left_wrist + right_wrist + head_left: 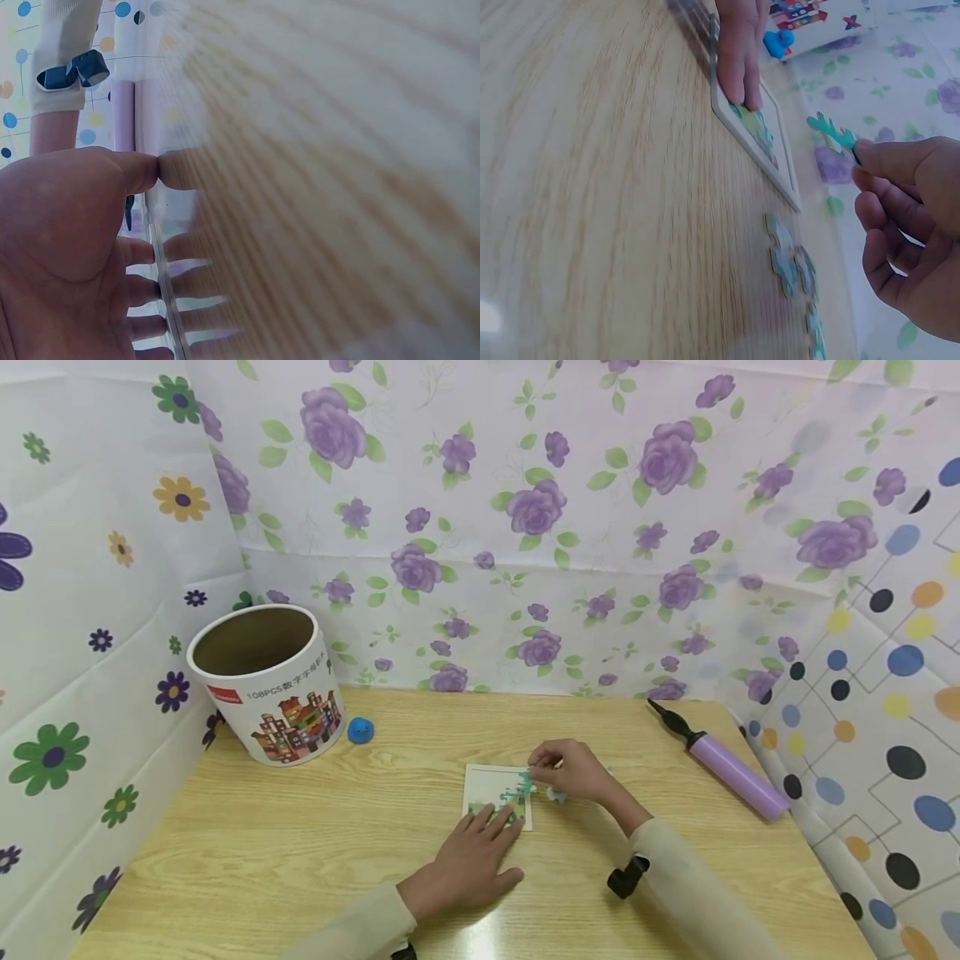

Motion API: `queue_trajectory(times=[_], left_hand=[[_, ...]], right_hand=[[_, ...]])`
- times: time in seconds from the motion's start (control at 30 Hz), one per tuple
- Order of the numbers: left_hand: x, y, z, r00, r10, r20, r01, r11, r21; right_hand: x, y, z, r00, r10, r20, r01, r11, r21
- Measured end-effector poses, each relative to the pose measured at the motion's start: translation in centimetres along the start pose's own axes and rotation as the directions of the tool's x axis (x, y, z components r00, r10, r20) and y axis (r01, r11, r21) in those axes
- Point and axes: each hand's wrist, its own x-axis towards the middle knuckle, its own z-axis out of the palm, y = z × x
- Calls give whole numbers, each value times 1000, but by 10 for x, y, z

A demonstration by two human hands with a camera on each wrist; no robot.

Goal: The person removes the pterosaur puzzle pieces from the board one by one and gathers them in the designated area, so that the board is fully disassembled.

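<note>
Puzzle tray (483, 781) is lying mid-table, the left hand (468, 864) pressing flat, fingers straight, on its near edge. Right hand (573, 770) is pinching a teal piece (832, 132) above it. Tub (267, 683), far-left corner, is seemingly standing empty.

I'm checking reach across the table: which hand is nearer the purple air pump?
Right. The right hand holds a teal puzzle piece above the puzzle board, on the purple air pump side; the left hand presses the board, farther away.
</note>
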Motion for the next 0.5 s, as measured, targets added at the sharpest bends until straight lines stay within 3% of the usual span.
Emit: queue_trajectory(times=[0.5], left_hand=[[-2,3,-3,1000,-5,6,5,1000,3]], right_hand=[[-32,24,-33,996,56,-76,-60,996,-59]])
